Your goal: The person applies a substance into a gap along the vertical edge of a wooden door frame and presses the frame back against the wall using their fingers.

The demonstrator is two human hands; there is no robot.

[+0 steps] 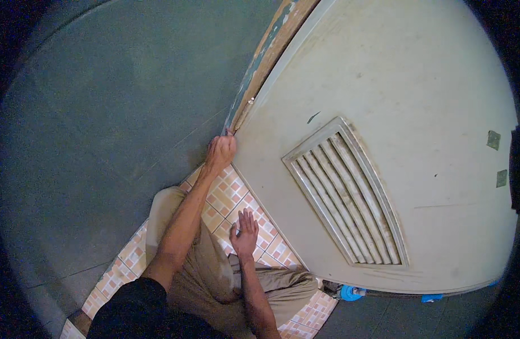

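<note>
My left hand is stretched forward to the low end of a worn wooden door frame, where it meets the dark green wall. Its fingers are curled closed against the frame's foot, and what they hold, if anything, is hidden. Beside that hand stands a pale door with a slatted vent set into it. Closer to me, my right hand hangs open over the tiled floor, fingers extended and nothing in it.
My crossed legs in khaki trousers lie beneath my arms. A blue round object sits by the door's near edge, with another blue piece farther right. Two small grey-green patches stick to the door's right side.
</note>
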